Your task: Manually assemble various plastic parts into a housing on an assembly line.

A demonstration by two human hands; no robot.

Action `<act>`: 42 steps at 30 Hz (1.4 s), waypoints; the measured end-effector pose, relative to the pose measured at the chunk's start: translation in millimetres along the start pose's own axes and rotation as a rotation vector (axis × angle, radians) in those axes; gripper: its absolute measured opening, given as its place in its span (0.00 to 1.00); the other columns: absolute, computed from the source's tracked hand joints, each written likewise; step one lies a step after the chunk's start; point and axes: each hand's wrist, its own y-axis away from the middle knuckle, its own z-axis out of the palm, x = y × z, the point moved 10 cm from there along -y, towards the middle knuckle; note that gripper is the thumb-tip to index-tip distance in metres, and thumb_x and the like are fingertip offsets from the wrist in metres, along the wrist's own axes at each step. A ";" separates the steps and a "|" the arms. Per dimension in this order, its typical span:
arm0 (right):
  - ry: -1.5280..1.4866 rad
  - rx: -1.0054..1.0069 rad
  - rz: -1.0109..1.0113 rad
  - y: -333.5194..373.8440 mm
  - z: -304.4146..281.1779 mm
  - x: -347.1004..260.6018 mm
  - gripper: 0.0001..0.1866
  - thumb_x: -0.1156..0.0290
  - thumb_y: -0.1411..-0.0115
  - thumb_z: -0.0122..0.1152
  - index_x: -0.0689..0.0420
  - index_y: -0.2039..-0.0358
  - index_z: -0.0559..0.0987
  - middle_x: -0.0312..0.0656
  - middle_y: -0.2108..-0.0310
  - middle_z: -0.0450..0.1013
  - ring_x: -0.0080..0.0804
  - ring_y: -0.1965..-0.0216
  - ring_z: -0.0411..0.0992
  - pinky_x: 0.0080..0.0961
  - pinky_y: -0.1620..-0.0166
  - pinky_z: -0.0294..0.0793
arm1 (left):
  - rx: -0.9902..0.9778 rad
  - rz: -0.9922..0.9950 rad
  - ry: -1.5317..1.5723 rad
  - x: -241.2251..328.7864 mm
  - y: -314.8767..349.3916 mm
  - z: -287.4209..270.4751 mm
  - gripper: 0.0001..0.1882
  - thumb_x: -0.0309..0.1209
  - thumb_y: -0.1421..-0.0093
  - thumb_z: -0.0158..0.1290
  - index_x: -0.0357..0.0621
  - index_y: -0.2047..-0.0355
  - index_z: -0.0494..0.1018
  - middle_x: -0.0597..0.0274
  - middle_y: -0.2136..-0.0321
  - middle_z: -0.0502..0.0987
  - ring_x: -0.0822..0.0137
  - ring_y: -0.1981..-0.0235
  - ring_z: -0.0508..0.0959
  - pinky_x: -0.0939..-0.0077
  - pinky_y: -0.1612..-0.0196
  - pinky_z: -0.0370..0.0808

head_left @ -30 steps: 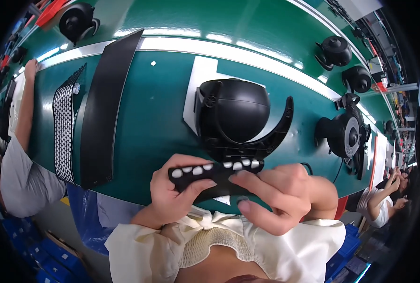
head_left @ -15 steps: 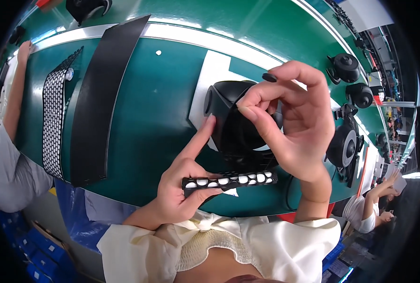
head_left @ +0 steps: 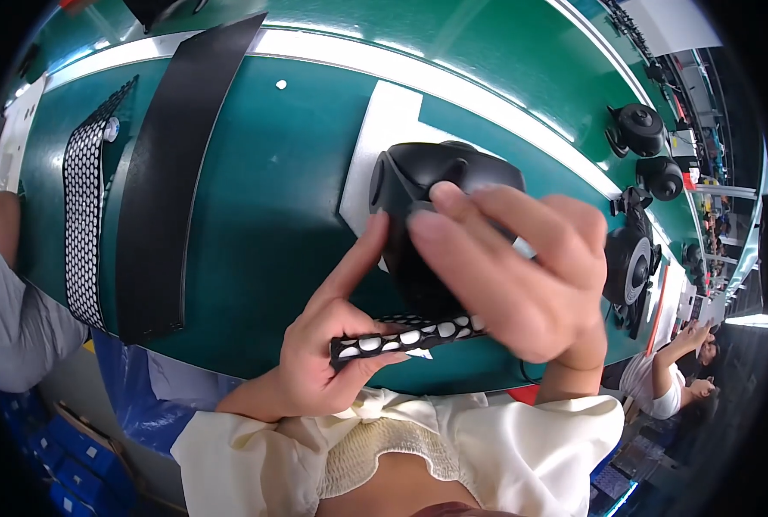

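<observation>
A glossy black rounded plastic housing (head_left: 401, 172) stands on a white sheet (head_left: 365, 155) in front of me. My left hand (head_left: 328, 345) grips a folded black strip with white oval spots (head_left: 410, 337) between thumb and curled fingers. Its index finger stretches up and touches the housing's left side. Over the housing's right part is my right hand (head_left: 522, 267), somewhat blurred, with thumb and fingers bent toward each other near the top surface. Whatever lies between those fingertips is hidden. The right hand also covers the strip's right end.
To the left lie a long black sheet (head_left: 173, 172) and a curled white-spotted black strip (head_left: 82, 224) on the green table (head_left: 254, 215). Several black devices (head_left: 640, 129) line the right side. A co-worker's arm (head_left: 3, 228) shows at the far left.
My right hand has turned over and come down against the housing. The small black oval pad at its fingers is out of sight now. The co-worker's arm at left has drawn back.
</observation>
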 end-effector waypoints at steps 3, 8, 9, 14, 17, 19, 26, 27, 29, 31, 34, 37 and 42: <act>0.296 -0.117 -0.086 7.1 4.4 -15.5 0.12 0.74 0.54 0.55 0.57 0.66 0.74 0.38 0.71 0.74 0.26 0.67 0.70 0.15 0.71 0.59 | -0.027 0.042 -0.103 8.0 -3.6 4.2 0.08 0.23 0.53 0.54 0.37 0.77 0.64 0.26 0.49 0.48 0.41 0.44 0.49 0.66 0.46 0.52; -0.335 -0.077 0.188 5.4 4.7 31.5 0.18 0.68 0.40 0.34 0.66 0.53 0.58 0.46 0.65 0.72 0.39 0.63 0.70 0.28 0.62 0.62 | 0.056 0.054 0.025 0.6 1.4 -1.9 0.09 0.24 0.52 0.54 0.36 0.78 0.63 0.26 0.49 0.48 0.42 0.44 0.50 0.65 0.46 0.52; -0.220 -0.214 0.098 5.3 5.0 28.2 0.21 0.64 0.38 0.28 0.64 0.50 0.48 0.46 0.64 0.72 0.40 0.60 0.69 0.29 0.59 0.61 | 0.047 0.065 0.029 0.9 0.2 0.1 0.09 0.24 0.52 0.54 0.36 0.78 0.63 0.26 0.49 0.48 0.41 0.44 0.50 0.65 0.46 0.51; -0.003 -0.283 0.026 8.1 4.8 17.3 0.22 0.62 0.39 0.32 0.64 0.50 0.55 0.37 0.66 0.74 0.36 0.56 0.67 0.30 0.54 0.57 | 0.032 0.067 0.031 3.6 -2.4 2.4 0.09 0.24 0.52 0.54 0.36 0.77 0.64 0.26 0.49 0.49 0.41 0.45 0.51 0.63 0.46 0.52; -0.413 -0.163 0.211 16.7 4.1 39.4 0.24 0.65 0.43 0.41 0.67 0.50 0.54 0.49 0.64 0.71 0.39 0.57 0.68 0.34 0.52 0.58 | 0.041 0.025 0.048 0.6 2.1 1.2 0.08 0.23 0.53 0.54 0.36 0.76 0.64 0.25 0.49 0.49 0.42 0.45 0.53 0.63 0.46 0.52; -0.726 0.022 0.396 29.8 -10.9 55.3 0.22 0.64 0.45 0.47 0.67 0.57 0.57 0.62 0.64 0.68 0.44 0.60 0.69 0.35 0.52 0.61 | 0.048 0.023 0.067 -1.9 1.0 0.6 0.08 0.21 0.54 0.54 0.36 0.76 0.64 0.25 0.49 0.49 0.42 0.46 0.54 0.63 0.46 0.53; -0.574 0.046 0.822 92.0 -32.1 97.8 0.05 0.83 0.57 0.55 0.64 0.76 0.75 0.52 0.59 0.67 0.38 0.57 0.66 0.27 0.57 0.64 | 0.123 -0.002 0.106 -10.1 5.3 -5.1 0.06 0.20 0.55 0.51 0.37 0.77 0.63 0.23 0.49 0.46 0.39 0.45 0.50 0.56 0.46 0.50; -0.636 0.071 0.825 97.9 -28.4 99.7 0.06 0.84 0.56 0.54 0.65 0.75 0.74 0.51 0.60 0.68 0.37 0.57 0.67 0.26 0.57 0.65 | 0.134 -0.013 0.081 -10.7 6.7 -6.1 0.06 0.22 0.54 0.50 0.36 0.77 0.63 0.23 0.49 0.46 0.37 0.45 0.50 0.55 0.47 0.50; -0.700 0.136 0.855 101.5 -27.7 100.7 0.06 0.86 0.56 0.54 0.65 0.74 0.74 0.50 0.61 0.68 0.37 0.58 0.67 0.25 0.57 0.66 | 0.165 0.013 0.123 -9.0 4.1 -5.3 0.06 0.23 0.52 0.49 0.35 0.77 0.63 0.24 0.49 0.46 0.36 0.46 0.50 0.53 0.47 0.51; -0.699 0.111 0.870 101.2 -26.2 98.8 0.06 0.86 0.56 0.54 0.64 0.74 0.75 0.48 0.63 0.69 0.34 0.62 0.69 0.23 0.60 0.68 | 0.155 0.009 0.108 -11.0 5.5 -2.9 0.06 0.24 0.52 0.49 0.35 0.78 0.63 0.25 0.49 0.46 0.36 0.46 0.51 0.53 0.47 0.51; -0.668 0.095 0.879 102.9 -23.8 100.4 0.06 0.85 0.56 0.55 0.63 0.74 0.75 0.45 0.66 0.71 0.31 0.66 0.70 0.21 0.63 0.69 | 0.209 -0.031 0.135 -14.8 5.0 -4.9 0.07 0.25 0.51 0.49 0.35 0.78 0.63 0.27 0.48 0.47 0.37 0.46 0.53 0.52 0.47 0.52; -0.584 0.092 0.778 101.2 -28.3 96.3 0.06 0.84 0.56 0.56 0.63 0.74 0.74 0.45 0.68 0.72 0.30 0.68 0.71 0.20 0.65 0.70 | 0.244 -0.049 0.147 -17.5 5.4 -4.9 0.10 0.28 0.51 0.52 0.35 0.79 0.63 0.28 0.48 0.46 0.39 0.46 0.54 0.53 0.47 0.53; -0.239 0.062 0.610 94.7 -36.7 77.8 0.09 0.84 0.58 0.57 0.63 0.72 0.75 0.44 0.69 0.72 0.32 0.71 0.72 0.20 0.71 0.73 | 0.247 -0.027 0.111 -15.9 8.1 -7.6 0.09 0.27 0.52 0.51 0.35 0.78 0.64 0.28 0.48 0.47 0.39 0.46 0.53 0.53 0.46 0.51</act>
